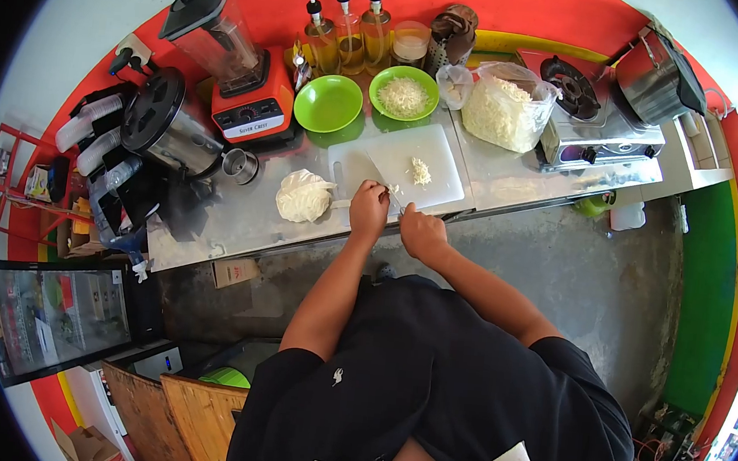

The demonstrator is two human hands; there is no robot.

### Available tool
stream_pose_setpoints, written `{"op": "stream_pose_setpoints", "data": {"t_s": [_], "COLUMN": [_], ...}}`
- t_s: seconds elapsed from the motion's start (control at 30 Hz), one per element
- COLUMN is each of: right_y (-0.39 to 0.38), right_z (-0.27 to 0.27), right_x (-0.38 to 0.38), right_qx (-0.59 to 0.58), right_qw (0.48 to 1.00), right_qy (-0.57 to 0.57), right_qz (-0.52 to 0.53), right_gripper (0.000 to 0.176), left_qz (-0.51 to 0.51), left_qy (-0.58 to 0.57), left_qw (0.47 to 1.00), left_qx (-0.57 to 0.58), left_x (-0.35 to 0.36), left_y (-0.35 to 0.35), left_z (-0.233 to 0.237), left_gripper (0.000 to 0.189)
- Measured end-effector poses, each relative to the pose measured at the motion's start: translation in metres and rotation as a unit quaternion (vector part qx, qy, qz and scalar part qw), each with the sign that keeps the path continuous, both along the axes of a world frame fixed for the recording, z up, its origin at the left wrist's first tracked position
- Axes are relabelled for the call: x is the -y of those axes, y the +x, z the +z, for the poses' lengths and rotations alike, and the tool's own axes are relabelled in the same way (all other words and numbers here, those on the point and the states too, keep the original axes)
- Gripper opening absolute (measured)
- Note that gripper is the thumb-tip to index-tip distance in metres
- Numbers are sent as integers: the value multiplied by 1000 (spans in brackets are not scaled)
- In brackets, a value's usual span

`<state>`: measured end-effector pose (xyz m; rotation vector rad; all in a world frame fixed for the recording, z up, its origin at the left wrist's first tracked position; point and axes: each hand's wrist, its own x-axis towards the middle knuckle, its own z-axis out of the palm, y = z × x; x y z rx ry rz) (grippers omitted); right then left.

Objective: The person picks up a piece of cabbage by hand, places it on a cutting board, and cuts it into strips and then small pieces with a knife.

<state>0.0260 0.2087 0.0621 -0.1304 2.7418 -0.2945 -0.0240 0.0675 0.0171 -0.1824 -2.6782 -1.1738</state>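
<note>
My right hand (424, 235) is closed around the handle of a knife (384, 176), whose blade slants up and left over the white cutting board (446, 154). Close beside the blade, my left hand (370, 206) has its fingers curled together at the board's near edge; what they hold is hidden. A small pile of chopped pale pieces (421, 172) lies on the board, with a few bits near the blade. Left of my left hand sits a knotted whitish plastic bag (303, 196). Behind the board stand a green bowl of pale shreds (403, 97) and another green bowl (328, 104).
A red blender (252, 102) and a metal pot with black lid (169, 112) stand left. Pump bottles (350, 40) line the back. On the right are a full clear bag (507, 111), a gas stove (601, 132) and a tall pot (655, 75). The steel counter (210, 239) ends before my body.
</note>
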Motion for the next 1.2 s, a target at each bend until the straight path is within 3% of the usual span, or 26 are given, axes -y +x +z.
{"op": "stream_pose_setpoints", "data": {"t_s": [0.27, 0.33, 0.47, 0.53, 0.87, 0.93, 1.2], "right_y": [-11, -12, -2, 3, -1, 5, -11], "right_z": [-2, 1, 0, -3, 13, 15, -6], "right_x": [-2, -2, 2, 3, 2, 4, 1], "right_qx": [-26, -42, -27, 21, 8, -8, -14], "right_qw": [999, 999, 1000, 999, 1000, 1000, 1000], "right_qy": [-30, -12, -12, -21, 2, 12, -2], "right_qz": [0, 20, 2, -35, 7, 11, 8], "right_gripper": [31, 17, 16, 32, 30, 17, 21], "left_qz": [5, -1, -6, 0, 11, 16, 24], "left_qy": [54, 57, 32, 33, 58, 78, 78], "left_qw": [998, 998, 999, 999, 998, 997, 997], "left_qx": [9, 9, 11, 21, 2, 9, 3], "left_x": [0, 1, 1, -1, 1, -1, 1], "left_y": [2, 1, 1, 2, 1, -1, -2], "left_z": [1, 2, 5, 4, -6, -7, -7], "left_gripper": [10, 10, 11, 12, 11, 10, 10]}}
